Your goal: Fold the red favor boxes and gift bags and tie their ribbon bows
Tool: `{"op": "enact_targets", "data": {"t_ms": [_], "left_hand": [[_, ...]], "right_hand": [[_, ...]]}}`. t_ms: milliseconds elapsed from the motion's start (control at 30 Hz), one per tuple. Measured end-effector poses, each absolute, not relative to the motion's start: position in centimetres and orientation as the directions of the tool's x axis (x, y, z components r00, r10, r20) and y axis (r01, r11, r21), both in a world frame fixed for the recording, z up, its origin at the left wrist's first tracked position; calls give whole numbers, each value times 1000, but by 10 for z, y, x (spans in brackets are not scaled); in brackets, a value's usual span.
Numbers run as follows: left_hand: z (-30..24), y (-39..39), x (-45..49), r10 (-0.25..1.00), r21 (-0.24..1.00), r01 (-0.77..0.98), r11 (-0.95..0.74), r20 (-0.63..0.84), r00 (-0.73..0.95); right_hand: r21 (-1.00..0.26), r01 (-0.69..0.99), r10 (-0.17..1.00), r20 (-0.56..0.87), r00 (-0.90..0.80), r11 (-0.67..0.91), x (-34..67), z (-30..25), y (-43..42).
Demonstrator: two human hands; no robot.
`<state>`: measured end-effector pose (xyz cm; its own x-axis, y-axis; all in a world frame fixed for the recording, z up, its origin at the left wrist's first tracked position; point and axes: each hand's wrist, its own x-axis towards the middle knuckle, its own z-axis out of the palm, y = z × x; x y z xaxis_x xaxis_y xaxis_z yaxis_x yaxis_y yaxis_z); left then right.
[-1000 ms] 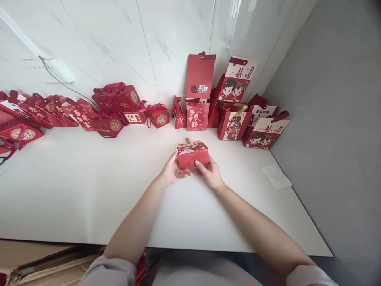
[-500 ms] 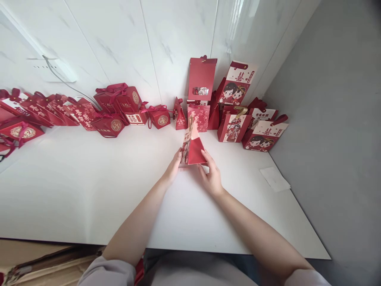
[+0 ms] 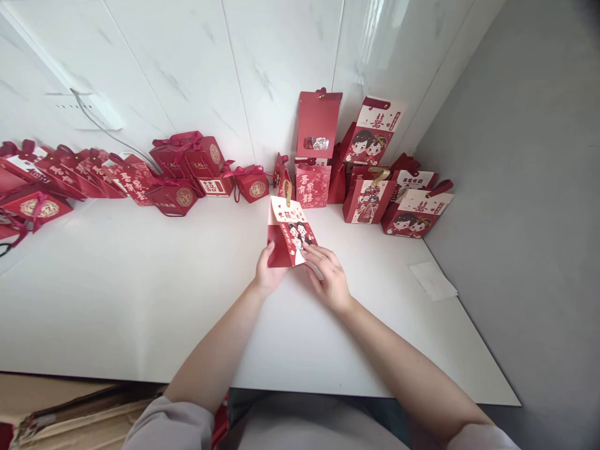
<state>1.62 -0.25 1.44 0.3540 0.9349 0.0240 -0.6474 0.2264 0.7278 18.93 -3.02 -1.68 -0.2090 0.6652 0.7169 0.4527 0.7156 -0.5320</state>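
Observation:
A red-and-white paper gift box (image 3: 291,232) with a cartoon couple printed on its front and a gold ribbon loop on top is held between my hands above the table. My left hand (image 3: 269,270) grips its lower left side, thumb on the red side panel and the other fingers hidden beneath. The fingers of my right hand (image 3: 329,275) lie over the lower right of the printed front, with the thumb under the bottom edge. The box is turned so that its front and left side show.
Several red gift boxes (image 3: 313,186) stand along the wall behind, with more ribboned boxes (image 3: 172,195) to the left. White paper (image 3: 432,281) lies near the table's (image 3: 187,312) right edge. A grey wall (image 3: 515,206) bounds the right side. Cardboard (image 3: 89,419) is below the front left edge.
The gift box has been turned in my hands: its printed front, which faced left, now faces me and slightly right. My left hand has shifted slightly lower and left around it.

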Motion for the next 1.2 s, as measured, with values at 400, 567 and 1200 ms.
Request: {"op": "enact_targets", "data": {"t_ms": [400,567,1200], "left_hand": [[25,-3,15,896,642,-681,352,-22,443],[17,0,13,872,622,-669,408,-47,488],[33,-1,20,860,584,-675,451,-82,504]], "right_hand": [[-604,434,714,685,-145,668,188,-17,-29],[-671,416,768,629,-121,614,188,-22,-31],[-727,366,802,588,-108,582,188,-28,-28]]}}
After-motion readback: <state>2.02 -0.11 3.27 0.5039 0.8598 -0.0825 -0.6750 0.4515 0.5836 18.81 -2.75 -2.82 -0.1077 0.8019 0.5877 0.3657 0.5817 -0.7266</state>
